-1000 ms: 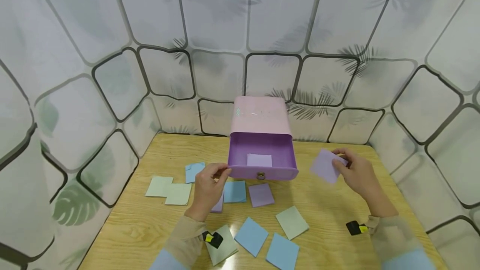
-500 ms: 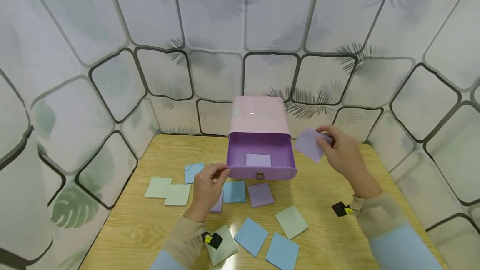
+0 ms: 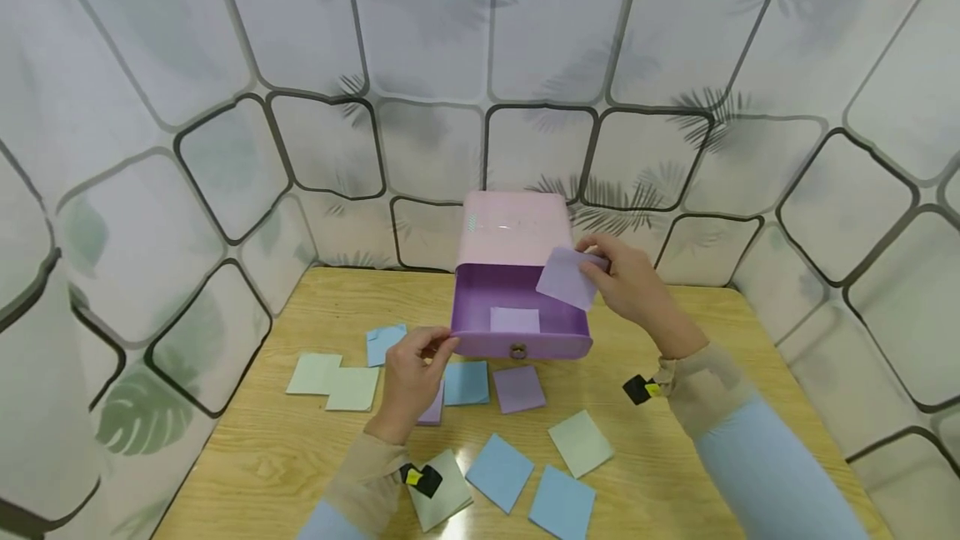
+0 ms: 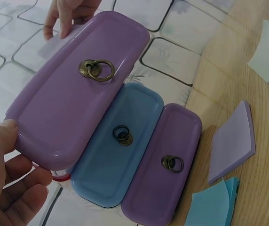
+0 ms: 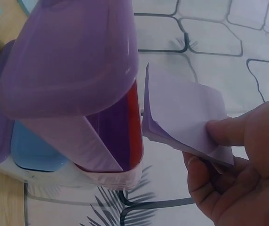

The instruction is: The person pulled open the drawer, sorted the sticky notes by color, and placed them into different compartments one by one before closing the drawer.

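Note:
A small pink chest (image 3: 516, 227) has its top purple drawer (image 3: 558, 347) pulled out, and a light purple pad (image 3: 514, 320) lies inside. My left hand (image 3: 412, 373) pinches the left corner of that drawer's front; in the left wrist view the thumb is on its face and the fingers curl behind. My right hand (image 3: 633, 282) pinches a purple sticky-note pad (image 3: 567, 277) above the drawer's right side. In the right wrist view the pad's sheets fan slightly apart (image 5: 184, 110). Below, a blue drawer (image 4: 118, 146) and another purple drawer (image 4: 162, 165) are shut, each with a ring pull.
Sticky-note pads lie about the wooden table (image 3: 247, 457): green ones (image 3: 352, 389) at the left, blue (image 3: 467, 382) and purple (image 3: 519, 389) before the chest. Nearer are more green (image 3: 581, 443) and blue (image 3: 500, 473) pads. A patterned curtain (image 3: 435, 148) surrounds the table.
My right hand has carried the purple sticky-note pad leftward and up, from over the table at the right to above the open drawer. The left hand has stayed at the drawer's corner.

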Demonstrator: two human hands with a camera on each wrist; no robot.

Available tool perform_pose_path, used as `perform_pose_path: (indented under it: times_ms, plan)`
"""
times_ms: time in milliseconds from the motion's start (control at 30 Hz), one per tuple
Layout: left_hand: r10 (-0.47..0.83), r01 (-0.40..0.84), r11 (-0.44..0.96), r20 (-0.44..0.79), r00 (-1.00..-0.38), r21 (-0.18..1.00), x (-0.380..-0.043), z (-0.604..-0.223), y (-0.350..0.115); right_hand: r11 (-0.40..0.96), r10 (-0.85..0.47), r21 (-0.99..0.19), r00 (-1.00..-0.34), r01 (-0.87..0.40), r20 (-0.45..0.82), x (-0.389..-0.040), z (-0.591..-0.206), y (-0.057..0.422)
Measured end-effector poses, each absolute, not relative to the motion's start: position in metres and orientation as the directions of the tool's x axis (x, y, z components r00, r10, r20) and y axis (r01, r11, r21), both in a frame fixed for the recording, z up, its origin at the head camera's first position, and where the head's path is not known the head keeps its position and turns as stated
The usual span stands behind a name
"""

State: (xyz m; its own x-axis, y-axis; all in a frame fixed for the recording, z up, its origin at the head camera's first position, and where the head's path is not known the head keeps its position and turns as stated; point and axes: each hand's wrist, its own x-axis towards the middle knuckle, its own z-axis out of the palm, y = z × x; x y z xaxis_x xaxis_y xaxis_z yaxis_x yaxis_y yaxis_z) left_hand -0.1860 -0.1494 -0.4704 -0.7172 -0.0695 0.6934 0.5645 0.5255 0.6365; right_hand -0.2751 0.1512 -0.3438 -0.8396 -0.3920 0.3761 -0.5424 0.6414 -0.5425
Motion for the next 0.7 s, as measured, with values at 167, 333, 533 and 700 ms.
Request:
perform_pose_path:
  times_ms: [167, 333, 533, 700]
  plan:
    - [-0.071, 0.562, 0.524, 0.691, -0.72, 0.64, -0.186, -0.47, -0.15, 0.636, -0.437, -0.56, -0.846, -0.53, 0.305, -0.282, -0.345, 0.135]
    - [-0.073, 0.563, 0.519, 0.69, -0.72, 0.643, -0.186, -0.47, -0.149, 0.624, -0.473, -0.587, -0.847, -0.517, 0.243, -0.286, -0.348, 0.121]
    - [-0.08, 0.562, 0.521, 0.692, -0.717, 0.643, -0.186, -0.471, -0.149, 0.647, -0.504, -0.565, -0.843, -0.513, 0.188, -0.289, -0.355, 0.106]
    - [-0.079, 0.568, 0.519, 0.698, -0.711, 0.638, -0.187, -0.472, -0.149, 0.667, -0.517, -0.55, -0.843, -0.503, 0.144, -0.293, -0.363, 0.097]
